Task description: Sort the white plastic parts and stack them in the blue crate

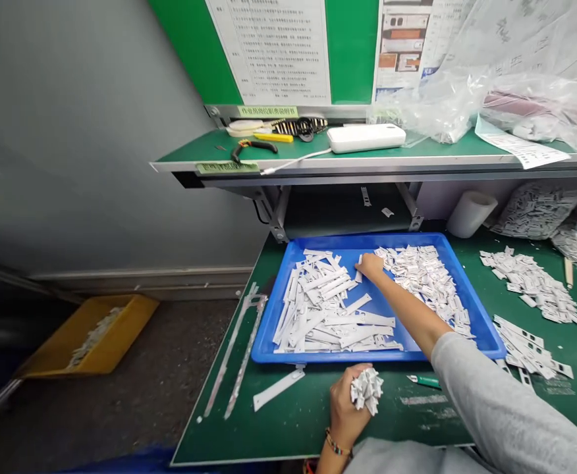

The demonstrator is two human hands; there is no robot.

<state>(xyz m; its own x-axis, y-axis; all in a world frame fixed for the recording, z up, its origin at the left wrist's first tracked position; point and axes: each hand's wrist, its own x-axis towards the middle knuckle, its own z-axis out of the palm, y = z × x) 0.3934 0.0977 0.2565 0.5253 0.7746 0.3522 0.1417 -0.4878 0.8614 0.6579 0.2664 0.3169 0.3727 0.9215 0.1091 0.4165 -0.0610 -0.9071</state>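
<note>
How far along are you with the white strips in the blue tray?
Seemingly done: long strips lie apart from short pieces in the blue tray. In hand: the left hand grips a white bunch; the right hand is among the tray's pieces. Left: the loose white heap on the green bench.

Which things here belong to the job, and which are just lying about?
Job: left hand clutching a bunch of white strips; right hand over strips in the blue tray.
Lying about: green pen, black-handled pliers, white box, plastic bag.
</note>
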